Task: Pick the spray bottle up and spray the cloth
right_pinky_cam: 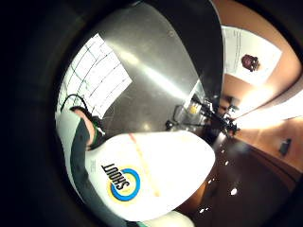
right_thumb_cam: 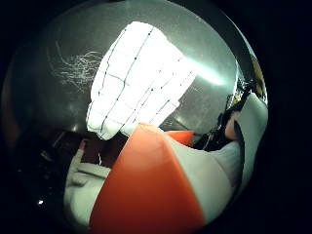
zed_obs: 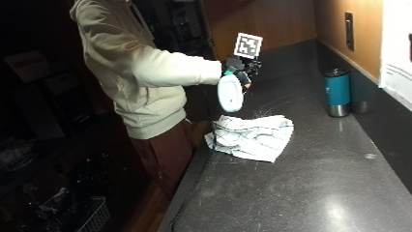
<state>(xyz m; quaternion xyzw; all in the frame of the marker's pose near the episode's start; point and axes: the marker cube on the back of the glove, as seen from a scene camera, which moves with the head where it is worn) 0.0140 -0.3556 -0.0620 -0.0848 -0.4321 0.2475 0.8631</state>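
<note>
A person's gloved right hand (zed_obs: 239,73) grips the white spray bottle (zed_obs: 229,94) by its neck, holding it in the air above the checked cloth (zed_obs: 252,136), which lies crumpled on the dark countertop (zed_obs: 309,193). Further right stands a teal tumbler (zed_obs: 336,92).

White spray bottle (zed_obs: 229,94) held above checked cloth (zed_obs: 252,136).

The cloth (zed_obs: 251,137) lies on the countertop (zed_obs: 309,193) near its front edge. The spray bottle (zed_obs: 229,94), gripped in the right hand (zed_obs: 239,75), hangs above it. A tumbler (zed_obs: 336,93) stands well apart, by the back wall.
</note>
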